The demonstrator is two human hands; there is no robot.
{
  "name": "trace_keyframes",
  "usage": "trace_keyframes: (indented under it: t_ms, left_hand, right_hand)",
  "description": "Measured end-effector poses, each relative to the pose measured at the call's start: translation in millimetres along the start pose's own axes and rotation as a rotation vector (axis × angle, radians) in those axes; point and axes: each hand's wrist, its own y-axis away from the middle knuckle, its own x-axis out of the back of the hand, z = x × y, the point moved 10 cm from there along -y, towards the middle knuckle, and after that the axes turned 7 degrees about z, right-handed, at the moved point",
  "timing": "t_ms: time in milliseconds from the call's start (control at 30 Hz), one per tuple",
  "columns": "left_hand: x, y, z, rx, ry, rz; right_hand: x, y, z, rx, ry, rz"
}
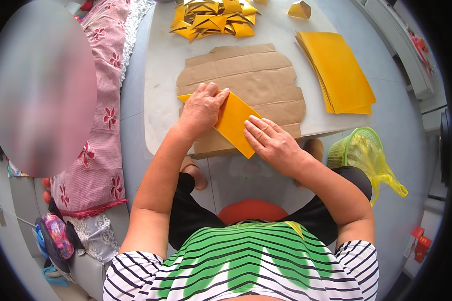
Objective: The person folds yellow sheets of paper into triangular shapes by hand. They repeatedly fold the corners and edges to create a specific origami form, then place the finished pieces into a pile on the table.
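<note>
A folded sheet of gold paper point(236, 122) lies at a slant on a flattened piece of brown cardboard point(248, 71). My left hand point(203, 107) bears down on its left part, fingers curled and thumb along the upper edge. A pointed corner of the paper sticks out to the left of that hand. My right hand point(275, 143) rests on the right part of the sheet with its fingers side by side and nearly flat; its thumb is hidden. The lowest corner of the paper points towards me.
Folded gold paper pieces point(214, 19) are heaped at the table's far side, with a single one point(299, 10) apart. A stack of gold sheets point(337, 71) lies right on the white table point(160, 124). Below stands a green basket point(337, 150) with a yellow bag. Left is a pink-covered sofa point(105, 161).
</note>
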Motion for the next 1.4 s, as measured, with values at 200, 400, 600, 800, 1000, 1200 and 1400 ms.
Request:
trace_keyframes:
  t_ms: [200,400,600,800,1000,1200,1400]
  left_hand:
    - [2.7,2.4,0.8,0.007,0.006,0.024]
    - [20.2,28.1,12.8,-0.006,0.128,0.011]
    - [23.2,42.4,33.0,0.003,0.293,-0.151]
    - [15.8,47.5,30.8,0.098,0.386,-0.095]
    - [4.4,51.1,12.8,0.212,0.465,-0.024]
    - [5.2,46.5,21.8,0.208,0.560,-0.007]
    - [-1.6,49.7,16.3,0.221,0.547,0.010]
  right_hand:
    - [-0.1,-2.0,-0.7,0.001,0.003,0.009]
    - [9.3,-4.2,0.9,0.008,-0.014,0.085]
    - [13.1,0.2,9.6,-0.012,-0.140,0.119]
    - [15.8,-2.0,21.7,-0.112,-0.251,0.193]
    - [15.5,-6.1,34.6,-0.240,-0.364,0.246]
    - [13.5,-6.7,41.5,-0.321,-0.409,0.259]
    - [13.6,-6.5,47.9,-0.428,-0.462,0.276]
